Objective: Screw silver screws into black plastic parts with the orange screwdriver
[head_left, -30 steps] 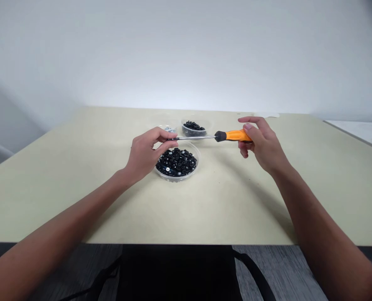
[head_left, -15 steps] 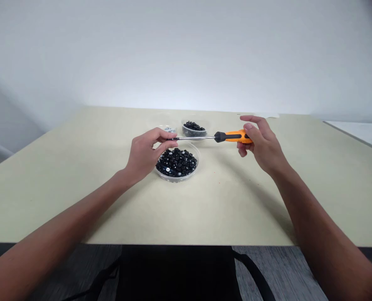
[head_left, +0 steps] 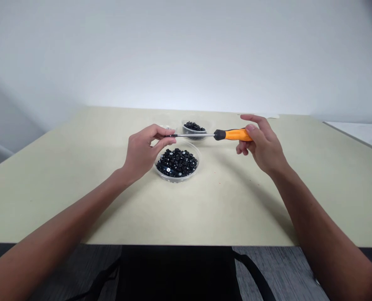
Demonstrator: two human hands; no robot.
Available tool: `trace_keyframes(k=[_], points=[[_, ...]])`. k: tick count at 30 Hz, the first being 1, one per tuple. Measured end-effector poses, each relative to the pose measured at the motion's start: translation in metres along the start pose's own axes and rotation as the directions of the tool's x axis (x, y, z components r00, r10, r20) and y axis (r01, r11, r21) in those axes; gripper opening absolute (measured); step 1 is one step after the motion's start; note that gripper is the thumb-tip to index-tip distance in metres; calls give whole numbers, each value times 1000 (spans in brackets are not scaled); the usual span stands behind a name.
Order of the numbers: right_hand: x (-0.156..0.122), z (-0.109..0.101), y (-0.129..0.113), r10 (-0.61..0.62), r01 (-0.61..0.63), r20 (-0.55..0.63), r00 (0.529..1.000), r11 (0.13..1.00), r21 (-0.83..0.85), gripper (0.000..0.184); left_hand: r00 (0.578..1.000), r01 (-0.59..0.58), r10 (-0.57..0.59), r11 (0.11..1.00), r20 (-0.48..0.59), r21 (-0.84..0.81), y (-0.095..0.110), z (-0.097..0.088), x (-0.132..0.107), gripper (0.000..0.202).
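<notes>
Pale wall behind, cream worktop (head_left: pixel 47 200) below: a person, seen from their own head-worn view, holds an orange-handled screwdriver (head_left: pixel 234 134) level in the air above the surface, its steel shaft running across the view toward the left. Right hand (head_left: pixel 261 144) is clenched in a firm grip around the orange handle, thumb and fingers wrapped about it. Left hand (head_left: pixel 142 154) closes in a pinching grip at the far end of the shaft, thumb and forefinger around the tip, though anything small held there would be hard to make out from this view. Just below and beside that hand sits a clear plastic bowl (head_left: pixel 186 179) heaped with small black ring-shaped parts (head_left: pixel 176 162) with bright metal centres. Farther back, a second clear bowl (head_left: pixel 203 130) holds a smaller heap of similar black parts (head_left: pixel 192 126), the shaft crossing just in front of it in view. A third clear dish (head_left: pixel 165 126), mostly hidden behind the left fingers, shows a few silvery pieces. Beyond the worktop's near edge lie grey carpet (head_left: pixel 280 271) and a black strapped object (head_left: pixel 176 271)
</notes>
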State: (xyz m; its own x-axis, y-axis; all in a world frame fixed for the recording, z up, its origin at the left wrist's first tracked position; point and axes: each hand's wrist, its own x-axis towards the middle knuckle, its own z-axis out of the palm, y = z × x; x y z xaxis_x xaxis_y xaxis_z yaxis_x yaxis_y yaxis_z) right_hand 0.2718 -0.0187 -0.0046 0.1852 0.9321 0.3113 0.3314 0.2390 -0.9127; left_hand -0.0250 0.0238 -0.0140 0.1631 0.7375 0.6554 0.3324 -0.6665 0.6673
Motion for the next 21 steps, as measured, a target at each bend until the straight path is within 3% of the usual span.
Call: trace_keyframes(k=[2, 7, 14, 21], points=[[0, -1, 1, -11, 11, -6, 1000, 1000, -22, 31, 1000, -5, 5, 1000, 6, -2, 0, 0, 0, 5], [2, -6, 3, -3, -18, 157, 988, 991, 134, 42, 1000, -10, 10, 1000, -7, 15, -2, 1, -1, 5], [2, -2, 2, 37, -38, -17, 999, 999, -39, 28, 999, -34, 34, 999, 25, 0, -2, 2, -3, 4], [4, -7, 7, 26, -41, 171, 985, 996, 85, 44, 999, -38, 38, 999, 12, 7, -2, 1, -2, 5]])
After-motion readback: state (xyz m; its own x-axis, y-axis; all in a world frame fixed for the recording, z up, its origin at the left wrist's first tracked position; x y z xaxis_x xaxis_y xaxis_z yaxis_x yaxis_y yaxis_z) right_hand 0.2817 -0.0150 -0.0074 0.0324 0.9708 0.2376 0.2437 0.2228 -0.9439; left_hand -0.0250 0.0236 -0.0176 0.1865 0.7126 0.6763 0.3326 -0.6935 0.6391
